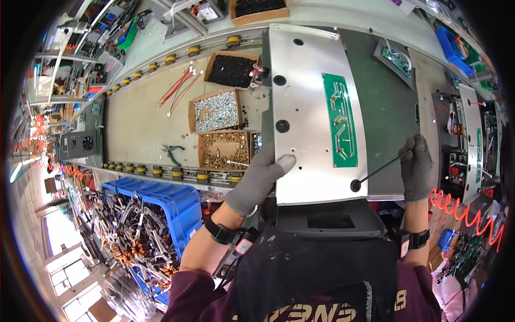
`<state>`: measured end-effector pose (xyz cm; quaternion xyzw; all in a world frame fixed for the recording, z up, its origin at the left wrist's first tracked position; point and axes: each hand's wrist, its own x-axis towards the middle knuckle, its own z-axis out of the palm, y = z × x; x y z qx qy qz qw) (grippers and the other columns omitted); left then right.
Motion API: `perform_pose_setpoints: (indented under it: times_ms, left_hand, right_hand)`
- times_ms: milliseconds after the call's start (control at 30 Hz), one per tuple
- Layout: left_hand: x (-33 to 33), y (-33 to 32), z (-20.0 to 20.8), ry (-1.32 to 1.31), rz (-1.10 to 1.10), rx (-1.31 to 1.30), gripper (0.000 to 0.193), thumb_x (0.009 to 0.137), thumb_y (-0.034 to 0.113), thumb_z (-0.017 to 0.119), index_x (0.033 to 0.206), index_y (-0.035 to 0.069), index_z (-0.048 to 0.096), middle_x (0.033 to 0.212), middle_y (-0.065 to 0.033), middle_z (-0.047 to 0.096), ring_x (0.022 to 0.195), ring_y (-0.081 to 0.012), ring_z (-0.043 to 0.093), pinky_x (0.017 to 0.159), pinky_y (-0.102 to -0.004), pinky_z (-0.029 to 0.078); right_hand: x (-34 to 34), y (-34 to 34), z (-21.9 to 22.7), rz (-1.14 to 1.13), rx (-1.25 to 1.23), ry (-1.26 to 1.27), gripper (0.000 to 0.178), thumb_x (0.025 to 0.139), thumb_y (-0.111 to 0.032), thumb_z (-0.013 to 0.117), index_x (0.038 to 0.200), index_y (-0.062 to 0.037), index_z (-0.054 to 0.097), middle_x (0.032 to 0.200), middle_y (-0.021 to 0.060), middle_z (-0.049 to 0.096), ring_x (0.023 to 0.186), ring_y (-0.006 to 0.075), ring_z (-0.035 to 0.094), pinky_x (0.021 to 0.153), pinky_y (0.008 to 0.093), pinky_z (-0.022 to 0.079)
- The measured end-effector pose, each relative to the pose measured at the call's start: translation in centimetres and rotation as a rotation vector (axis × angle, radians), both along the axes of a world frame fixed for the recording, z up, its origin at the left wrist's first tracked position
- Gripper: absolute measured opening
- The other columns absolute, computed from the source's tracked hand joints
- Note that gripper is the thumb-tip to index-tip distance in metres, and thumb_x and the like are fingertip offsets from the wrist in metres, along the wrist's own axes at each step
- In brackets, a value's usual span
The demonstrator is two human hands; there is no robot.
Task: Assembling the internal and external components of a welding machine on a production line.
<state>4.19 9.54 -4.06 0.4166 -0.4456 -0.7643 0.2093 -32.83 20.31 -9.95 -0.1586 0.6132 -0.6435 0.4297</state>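
Note:
A pale silver metal panel (314, 180) lies before me, with several black rubber grommets and a green circuit board (342, 121) on its face. My left hand (260, 180), in a grey glove, grips the panel's left edge, its thumb flat on top and its other fingers hidden. Past the panel's right side is my gloved right hand (417, 169), its fingers closed on a thin, straight black rod or cable (383, 167); I cannot make out which. Its lower end meets the near-right grommet (355, 185).
Left of the panel are open cardboard boxes of black parts (230, 71), silver screws (217, 111) and brass-coloured fasteners (222, 150). Green-handled pliers (172, 154) and red wires (179, 88) lie nearby. A blue crate (182, 209) stands lower left; a red coiled hose (466, 212) hangs right.

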Motion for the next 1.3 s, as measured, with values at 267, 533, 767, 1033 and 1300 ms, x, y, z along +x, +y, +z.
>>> perform_pose_setpoints:
  times_ms: [267,533,767,1033,1300]
  left_hand:
    - [0.6,0.6,-0.9,-0.181,-0.093,-0.231,0.046,0.096,0.024,0.057,0.134,0.0,0.05,0.117,-0.0098,0.061,0.106,-0.015,0.056,0.094,-0.0334,0.045]
    - [2.7,1.2,-1.3,-0.832,-0.295,-0.588,0.068,0.085,0.07,0.055,0.103,0.005,0.058,0.079,-0.0151,0.064,0.078,-0.0351,0.067,0.071,-0.0465,0.051]
    - [2.9,2.9,-2.7,-0.771,-0.223,-0.422,0.066,0.088,0.067,0.054,0.117,0.008,0.061,0.091,-0.0155,0.068,0.085,-0.0309,0.069,0.075,-0.0407,0.052]
    - [3.4,2.1,-1.5,-0.686,-0.285,-0.303,0.071,0.087,0.07,0.052,0.114,0.004,0.06,0.087,-0.0157,0.066,0.08,-0.0293,0.066,0.072,-0.0388,0.05]
    - [12.0,-2.3,-10.0,-0.817,-0.167,-0.183,0.048,0.093,0.054,0.051,0.12,0.016,0.064,0.107,-0.0152,0.069,0.101,-0.0359,0.066,0.086,-0.0436,0.051]
  right_hand:
    - [4.1,-6.2,-4.4,0.373,0.333,0.168,0.039,0.094,-0.03,0.062,0.116,0.0018,0.06,0.091,0.005,0.065,0.08,0.0101,0.058,0.069,0.0253,0.047]
    - [10.3,-9.0,-1.0,0.399,0.114,0.189,0.035,0.097,-0.025,0.058,0.12,0.002,0.057,0.102,0.0065,0.064,0.09,0.0103,0.057,0.081,0.0253,0.047]
    - [10.6,-6.7,-0.8,0.387,0.143,0.252,0.038,0.1,-0.026,0.053,0.126,0.0014,0.053,0.111,0.0084,0.062,0.098,0.0116,0.057,0.088,0.0264,0.045]
    - [10.4,-6.2,-1.3,0.503,0.182,0.603,0.052,0.092,-0.017,0.064,0.137,-0.0007,0.046,0.124,0.0119,0.055,0.103,0.0193,0.058,0.085,0.0323,0.05]
    - [10.7,-5.2,2.6,0.725,0.004,1.148,0.055,0.085,-0.018,0.069,0.137,-0.0064,0.051,0.134,0.0122,0.05,0.117,0.0257,0.053,0.092,0.0376,0.046]
